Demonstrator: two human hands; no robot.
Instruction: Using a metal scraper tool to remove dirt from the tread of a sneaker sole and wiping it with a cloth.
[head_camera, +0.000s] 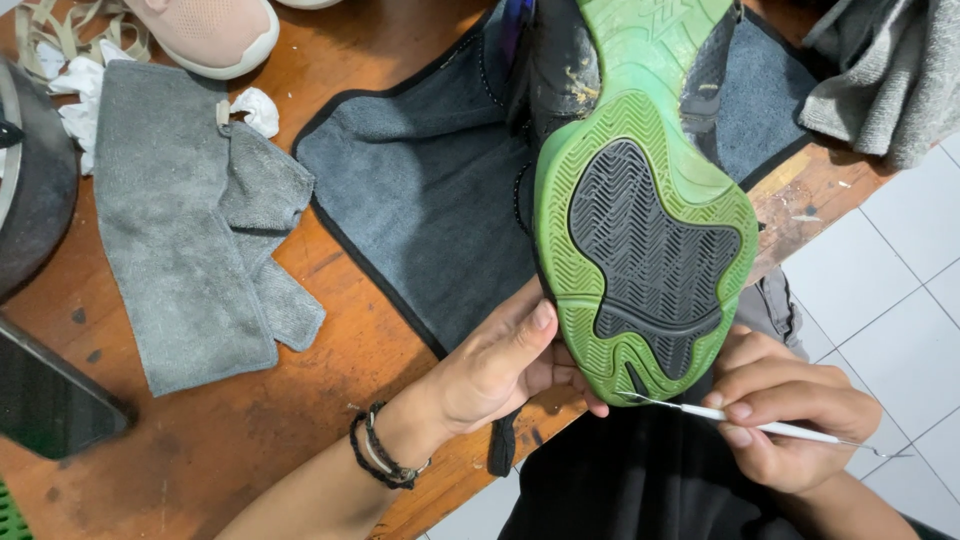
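A sneaker (640, 200) lies sole-up over the table edge, its green outsole with a dark grey tread patch facing me. My left hand (500, 365) grips the toe end from the left, thumb pressed on the green rim; braided bracelets circle that wrist. My right hand (785, 420) pinches a thin white pick tool (760, 425), whose fine metal tip touches the grooves at the toe of the sole.
Under the shoe lies a dark grey mat (420, 190) on the wooden table (230, 440). A crumpled grey cloth (190, 220) lies to the left, another cloth (880, 70) top right. A pink-beige sneaker (210, 30), a round dark object (30, 180) and a phone (50, 395) sit at left. White floor tiles (900, 270) at right.
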